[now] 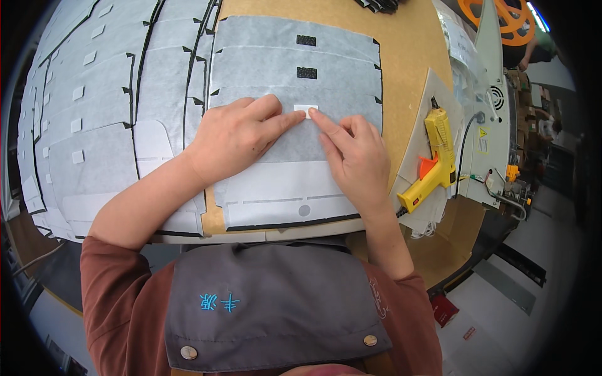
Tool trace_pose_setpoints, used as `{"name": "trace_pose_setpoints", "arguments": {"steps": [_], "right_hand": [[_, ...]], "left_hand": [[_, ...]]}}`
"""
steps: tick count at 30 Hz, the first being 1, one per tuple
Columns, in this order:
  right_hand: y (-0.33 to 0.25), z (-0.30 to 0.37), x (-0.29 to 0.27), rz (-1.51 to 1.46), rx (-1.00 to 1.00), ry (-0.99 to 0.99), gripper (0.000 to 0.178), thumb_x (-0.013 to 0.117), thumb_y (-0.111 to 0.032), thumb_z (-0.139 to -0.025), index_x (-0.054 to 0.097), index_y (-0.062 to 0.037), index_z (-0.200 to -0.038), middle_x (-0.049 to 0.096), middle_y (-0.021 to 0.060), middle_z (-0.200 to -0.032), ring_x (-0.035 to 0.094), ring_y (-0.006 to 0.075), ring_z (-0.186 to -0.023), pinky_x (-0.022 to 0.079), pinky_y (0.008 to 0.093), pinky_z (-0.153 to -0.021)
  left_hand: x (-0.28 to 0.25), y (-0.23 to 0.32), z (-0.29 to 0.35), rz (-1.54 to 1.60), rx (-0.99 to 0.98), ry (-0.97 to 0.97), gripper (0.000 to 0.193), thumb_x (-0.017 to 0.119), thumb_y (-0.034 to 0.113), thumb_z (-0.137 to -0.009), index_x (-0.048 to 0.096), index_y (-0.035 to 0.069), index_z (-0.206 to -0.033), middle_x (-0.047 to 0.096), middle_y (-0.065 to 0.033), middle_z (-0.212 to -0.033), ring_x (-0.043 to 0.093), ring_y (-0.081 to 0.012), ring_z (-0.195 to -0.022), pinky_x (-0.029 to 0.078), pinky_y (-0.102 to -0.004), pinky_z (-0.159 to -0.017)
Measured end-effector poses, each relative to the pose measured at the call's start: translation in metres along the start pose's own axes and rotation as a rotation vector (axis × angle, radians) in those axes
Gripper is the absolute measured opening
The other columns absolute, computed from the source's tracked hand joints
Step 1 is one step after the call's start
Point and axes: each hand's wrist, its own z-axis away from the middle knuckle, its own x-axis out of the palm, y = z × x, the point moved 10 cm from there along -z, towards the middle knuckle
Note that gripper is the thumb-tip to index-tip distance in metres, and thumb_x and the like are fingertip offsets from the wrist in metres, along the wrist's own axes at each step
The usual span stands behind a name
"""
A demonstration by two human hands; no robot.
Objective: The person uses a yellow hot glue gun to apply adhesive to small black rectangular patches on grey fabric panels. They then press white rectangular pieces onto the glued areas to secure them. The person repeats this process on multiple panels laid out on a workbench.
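Observation:
A small white patch [301,108] lies on a flat grey-white fabric panel [263,135] with black edges and small black corner tabs. My left hand [237,135] reaches in from the left, its fingers curled and its index fingertip on the patch. From the other side my right hand [360,156] touches the patch's right end with its index fingertip, thumb held apart and the remaining fingers bent. Farther up the same panel sit two black fuzzy patches, the upper one [306,41] and the lower one [306,73], in line with the white one.
Stacked panels [103,163] with small white squares cover the table's left side. At right, a yellow glue gun [442,150] with an orange trigger rests on a pale board [417,141]. Beyond stands a grey machine [492,135] with cables and an orange reel [511,22]. Brown board [414,37] covers the tabletop.

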Motion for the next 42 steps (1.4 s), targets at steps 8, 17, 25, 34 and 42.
{"name": "trace_pose_setpoints", "arguments": {"steps": [8,17,25,34,42], "right_hand": [[-0.003,-0.001,-0.002,0.006,0.036,-0.057,0.043,0.071,-0.029,-0.085,0.066,-0.0295,-0.128,0.049,0.0028,-0.084,0.051,0.0212,-0.075,0.045,0.0346,-0.066],[-0.001,0.000,-0.016,-0.171,-0.040,-0.056,0.052,0.073,-0.026,-0.083,0.060,-0.0223,-0.133,0.056,0.0031,-0.085,0.059,0.0220,-0.080,0.046,0.0349,-0.066],[-0.057,0.112,-0.058,-0.001,-0.546,0.127,0.025,0.076,-0.019,-0.081,0.059,-0.0139,-0.099,0.065,-0.0024,-0.087,0.063,0.0163,-0.081,0.047,0.0326,-0.071],[-0.058,0.142,-0.056,0.016,-0.567,0.121,0.035,0.080,-0.012,-0.078,0.057,-0.0122,-0.105,0.067,0.0016,-0.094,0.064,0.0207,-0.087,0.047,0.0336,-0.073],[0.048,0.121,-0.107,0.281,0.050,0.317,0.027,0.074,-0.022,-0.085,0.059,-0.0046,-0.098,0.064,0.0099,-0.090,0.063,0.0316,-0.084,0.048,0.0418,-0.073]], "left_hand": [[0.001,0.001,0.001,0.006,0.004,-0.019,0.033,0.069,0.017,-0.085,0.068,0.024,-0.117,0.056,0.0024,-0.079,0.061,-0.0151,-0.067,0.048,-0.0300,-0.050],[-0.012,0.014,0.002,-0.072,0.039,0.055,0.026,0.066,0.017,-0.091,0.062,0.018,-0.117,0.060,-0.0017,-0.084,0.062,-0.0220,-0.063,0.050,-0.0324,-0.051],[-0.088,0.052,0.122,0.162,-0.064,0.036,0.009,0.070,0.009,-0.086,0.062,0.007,-0.085,0.054,-0.0056,-0.066,0.053,-0.0225,-0.051,0.042,-0.0336,-0.047],[-0.030,-0.042,0.362,-0.201,-0.859,-0.106,0.035,0.064,0.015,-0.087,0.054,0.007,-0.120,0.067,-0.0165,-0.105,0.066,-0.0391,-0.079,0.053,-0.0458,-0.069],[0.002,-0.027,0.358,-0.193,-0.759,-0.293,0.037,0.065,0.017,-0.088,0.060,0.022,-0.125,0.055,-0.0123,-0.132,0.067,-0.0367,-0.086,0.056,-0.0451,-0.068]]}}
